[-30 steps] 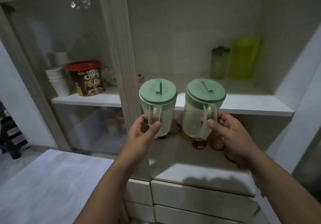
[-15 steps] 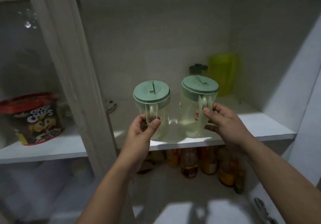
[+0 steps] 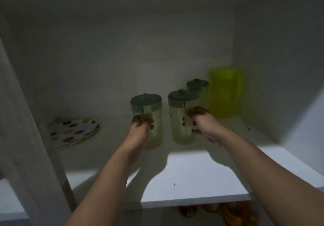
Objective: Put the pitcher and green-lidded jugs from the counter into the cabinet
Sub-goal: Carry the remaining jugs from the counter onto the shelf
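Both my arms reach deep into the white cabinet, over its shelf (image 3: 201,176). My left hand (image 3: 142,129) grips the handle of a pale jug with a green lid (image 3: 156,118). My right hand (image 3: 199,122) grips the handle of a second green-lidded jug (image 3: 178,117) just to its right. Both jugs are upright at the shelf's dim back; whether they rest on it I cannot tell. Behind them stand a third green-lidded jug (image 3: 197,85) and a bright yellow-green pitcher (image 3: 225,92) at the back right.
A stack of plates with coloured dots (image 3: 75,131) lies at the shelf's back left. The cabinet's vertical post (image 3: 29,138) rises on the left, its side wall (image 3: 280,67) on the right. Several amber bottles (image 3: 219,211) show below the shelf.
Both hands have carried the two jugs forward, past the shelf's front edge and into the back of the cabinet. The view has closed in on the shelf.
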